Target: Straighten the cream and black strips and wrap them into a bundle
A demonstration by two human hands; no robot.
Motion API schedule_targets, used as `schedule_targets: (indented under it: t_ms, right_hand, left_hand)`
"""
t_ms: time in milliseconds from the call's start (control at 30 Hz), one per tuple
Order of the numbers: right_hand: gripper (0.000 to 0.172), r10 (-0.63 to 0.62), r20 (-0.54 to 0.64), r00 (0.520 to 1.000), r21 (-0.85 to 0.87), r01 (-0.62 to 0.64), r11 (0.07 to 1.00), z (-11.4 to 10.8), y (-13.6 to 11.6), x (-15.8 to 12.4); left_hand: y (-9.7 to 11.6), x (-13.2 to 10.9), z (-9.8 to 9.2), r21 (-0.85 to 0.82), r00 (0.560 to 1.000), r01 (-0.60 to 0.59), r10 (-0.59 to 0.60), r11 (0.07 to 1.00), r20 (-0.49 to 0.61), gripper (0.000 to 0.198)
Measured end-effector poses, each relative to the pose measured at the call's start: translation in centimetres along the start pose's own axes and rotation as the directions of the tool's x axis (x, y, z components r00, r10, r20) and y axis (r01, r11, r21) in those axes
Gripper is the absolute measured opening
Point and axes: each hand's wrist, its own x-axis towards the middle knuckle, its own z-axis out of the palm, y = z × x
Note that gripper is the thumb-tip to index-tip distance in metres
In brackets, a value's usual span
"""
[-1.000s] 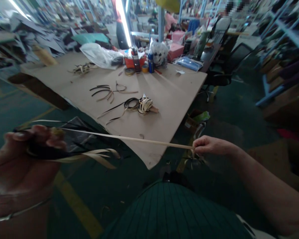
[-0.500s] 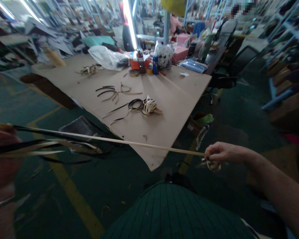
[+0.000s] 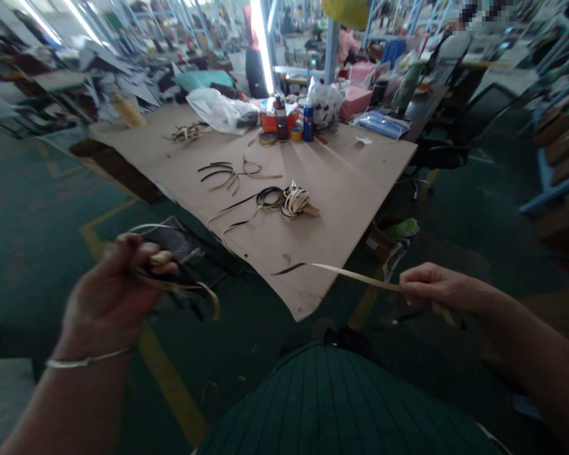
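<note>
My left hand [image 3: 128,278], a bracelet at its wrist, is closed round a bundle of thin black and cream strips [image 3: 206,294] whose ends curl out to the right. At the right, my right hand [image 3: 429,287] pinches a long narrow strip [image 3: 351,273], cream on one face and dark on the other. It runs leftward over the table corner with a twist in it, and its far end is hard to make out. On the brown table [image 3: 346,208] lies a coiled bunch of similar strips [image 3: 294,203], and several loose strips [image 3: 225,177] lie behind it.
Along the table's back stand a dark bottle [image 3: 281,120], a blue can [image 3: 308,123], tape rolls [image 3: 268,139] and plastic bags [image 3: 222,110]. A carton [image 3: 384,240] sits on the floor by the right edge. An office chair [image 3: 478,120] stands at the right.
My left hand has come inward from the left edge. The strip, earlier taut between both hands, now hangs slack and twisted from my right hand. The view has shifted slightly left.
</note>
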Motion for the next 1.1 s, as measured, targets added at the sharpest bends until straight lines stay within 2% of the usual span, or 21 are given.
schedule_targets:
  t_ms: [33,100,133,200,333,467,567,600,667,767,867,1000,1100]
  right_hand:
    - [0.048,-0.018,0.022,1.000,-0.020,0.018,1.000,0.7,-1.1,0.5]
    - [0.044,-0.053,0.077,0.996,-0.063,0.058,0.996,2.1,-3.4,1.4]
    - [0.042,-0.079,0.100,0.992,-0.078,0.087,0.993,2.8,-4.5,1.9]
    - [0.039,-0.131,0.132,0.983,-0.101,0.145,0.984,4.0,-6.4,2.9]
    - [0.033,-0.212,0.132,0.968,-0.164,0.233,0.959,5.4,-8.8,4.7]
    - [0.032,-0.276,0.084,0.957,-0.206,0.288,0.935,5.5,-9.4,5.8]
    - [0.032,-0.251,0.068,0.966,-0.215,0.260,0.941,4.9,-8.9,6.2]
    - [0.032,-0.231,0.086,0.969,-0.200,0.244,0.949,4.7,-8.7,6.2]
    - [0.033,-0.191,0.179,0.965,-0.112,0.213,0.971,4.2,-8.0,6.2]
    - [0.031,-0.182,0.344,0.921,0.089,0.161,0.983,3.5,-6.9,6.1]
    - [0.029,-0.171,0.410,0.896,0.190,0.100,0.977,3.0,-5.5,5.7]
    - [0.028,-0.128,0.461,0.878,0.182,0.047,0.982,2.8,-3.6,4.9]
    - [0.019,-0.062,0.434,0.899,0.050,0.045,0.998,2.6,-1.9,4.1]
  left_hand:
    - [-1.4,-0.3,1.0,-0.017,0.993,0.076,-0.074,0.997,0.094,0.021]
    - [-4.4,-0.9,3.1,0.023,0.945,0.190,-0.189,0.982,0.266,0.005]
    - [-6.0,-1.3,4.1,0.062,0.915,0.232,-0.239,0.971,0.326,0.009]
    - [-9.0,-2.0,6.0,0.155,0.857,0.302,-0.339,0.941,0.388,0.016]
    - [-13.8,-3.2,9.2,0.277,0.762,0.403,-0.488,0.872,0.426,0.031]
    - [-16.0,-4.0,10.4,0.320,0.669,0.407,-0.518,0.856,0.533,0.035]
    - [-16.0,-4.1,10.4,0.369,0.579,0.395,-0.539,0.842,0.612,0.034]
    - [-15.7,-4.1,10.3,0.384,0.566,0.402,-0.555,0.831,0.610,0.032]
    - [-14.8,-3.7,10.1,0.386,0.577,0.419,-0.569,0.822,0.586,0.029]
    - [-12.9,-2.8,10.1,0.300,0.666,0.410,-0.507,0.862,0.547,0.022]
    - [-10.8,-1.9,10.2,0.192,0.738,0.354,-0.399,0.915,0.544,0.013]
    - [-7.8,-1.1,10.2,0.158,0.774,0.256,-0.300,0.954,0.557,0.010]
    - [-5.4,-0.6,9.8,0.119,0.808,0.157,-0.197,0.980,0.555,0.009]
